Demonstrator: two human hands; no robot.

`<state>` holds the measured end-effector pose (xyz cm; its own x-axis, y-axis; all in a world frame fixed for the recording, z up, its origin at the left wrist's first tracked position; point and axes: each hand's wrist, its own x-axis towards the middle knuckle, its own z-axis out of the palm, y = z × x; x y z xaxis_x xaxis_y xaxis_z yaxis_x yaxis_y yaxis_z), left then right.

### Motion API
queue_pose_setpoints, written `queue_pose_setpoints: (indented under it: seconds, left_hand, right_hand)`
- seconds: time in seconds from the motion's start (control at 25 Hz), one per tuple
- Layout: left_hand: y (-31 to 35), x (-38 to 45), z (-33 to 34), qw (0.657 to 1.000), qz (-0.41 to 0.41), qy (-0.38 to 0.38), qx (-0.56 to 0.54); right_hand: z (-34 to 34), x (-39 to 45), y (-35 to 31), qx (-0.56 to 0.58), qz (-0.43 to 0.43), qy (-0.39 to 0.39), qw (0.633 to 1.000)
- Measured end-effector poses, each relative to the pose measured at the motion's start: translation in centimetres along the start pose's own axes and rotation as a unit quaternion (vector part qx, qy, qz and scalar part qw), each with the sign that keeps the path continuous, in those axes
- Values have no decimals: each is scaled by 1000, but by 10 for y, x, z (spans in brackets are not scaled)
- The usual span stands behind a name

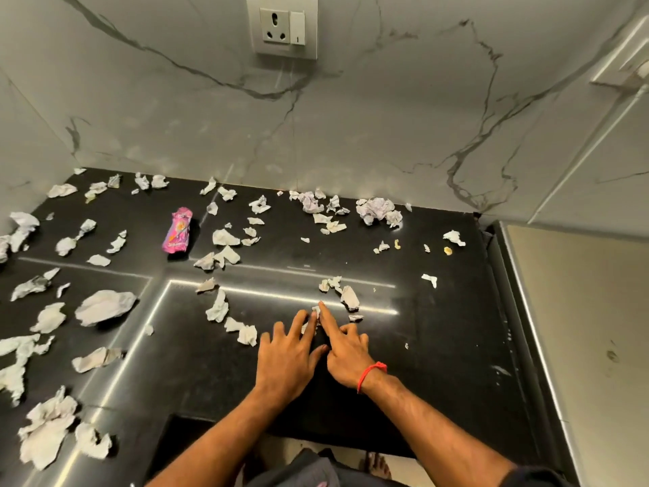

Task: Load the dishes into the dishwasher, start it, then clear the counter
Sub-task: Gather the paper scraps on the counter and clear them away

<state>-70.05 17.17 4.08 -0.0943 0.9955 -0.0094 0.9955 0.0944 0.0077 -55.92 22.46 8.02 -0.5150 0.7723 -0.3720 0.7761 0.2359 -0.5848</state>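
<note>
Both hands lie low on the black surface (439,328), side by side. The left hand (288,356) is spread, fingers straight, its fingertips touching a small paper scrap (315,316). The right hand (346,356) (red thread (372,372) at the wrist) points its forefinger along the same scrap, the other fingers curled. Crumpled scraps litter the surface all around; a pink wrapper (178,230) lies far left, near the marble wall (316,117).
</note>
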Motion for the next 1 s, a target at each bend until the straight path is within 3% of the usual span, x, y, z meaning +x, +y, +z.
queue_pose_setpoints:
  seconds: [0.08, 0.28, 0.4, 0.56, 0.64, 0.72, 0.84, 0.92, 1.0]
  left_hand:
    - [-31, 9, 2, 1000, 17, 5, 8]
    - [-99, 11, -6, 997, 3, -74, -10]
    - [-115, 5, -10, 994, -8, -98, -40]
    - [-119, -2, -5, 990, -8, -125, -65]
    - [-122, 1, -7, 990, 0, -122, -68]
    - [-123, 5, -10, 989, 3, -119, -83]
    - [-118, 9, -14, 988, -4, -124, -92]
    - [-109, 10, -16, 986, -30, -126, -104]
    - [-95, 10, -23, 991, -26, -103, -87]
  right_hand:
    - [7, 10, -14, 12, 15, 7, 1000]
    - [30, 25, -36, 38, 86, 53, 994]
    - [40, 28, -27, 54, 82, 93, 991]
    - [33, 24, -25, 190, 45, 283, 939]
    - [29, 25, -16, 143, 55, 358, 921]
    - [20, 25, -7, 52, 88, 343, 934]
    - [10, 29, 2, -75, 135, 262, 953]
    - [11, 34, -2, -93, 119, 224, 963]
    - [19, 42, -12, -34, 49, 177, 982]
